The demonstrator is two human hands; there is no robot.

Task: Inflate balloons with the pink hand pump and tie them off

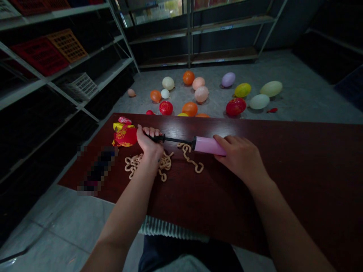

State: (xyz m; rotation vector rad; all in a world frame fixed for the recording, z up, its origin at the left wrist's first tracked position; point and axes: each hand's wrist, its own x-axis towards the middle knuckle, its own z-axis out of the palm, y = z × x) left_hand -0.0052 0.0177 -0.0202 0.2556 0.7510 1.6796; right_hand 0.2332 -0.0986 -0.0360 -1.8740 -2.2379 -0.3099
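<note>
- While the pump [210,146] is held crosswise over the bench [227,204], at the middle of the frame, both grips are closed around it.
- The left grip [149,141] wraps the black handle [160,138]; the right grip [239,155] clasps the right end of the pink barrel [205,145] and hides the outlet, so what is fitted there cannot be told.
- Between them a length of dark rod [178,140] shows outside the barrel. A good stroke would likely keep handle, rod and barrel in one line, so that the rod does not bend or bind.
- The right grip would best serve as a firm anchor while the left pushes evenly, without jerks.
- Loose things call for care: a tan strand [190,160] near the rod, a tan tangle [166,161] below the left grip, and a red patterned item [126,136] just beside it, at centre left.
</note>
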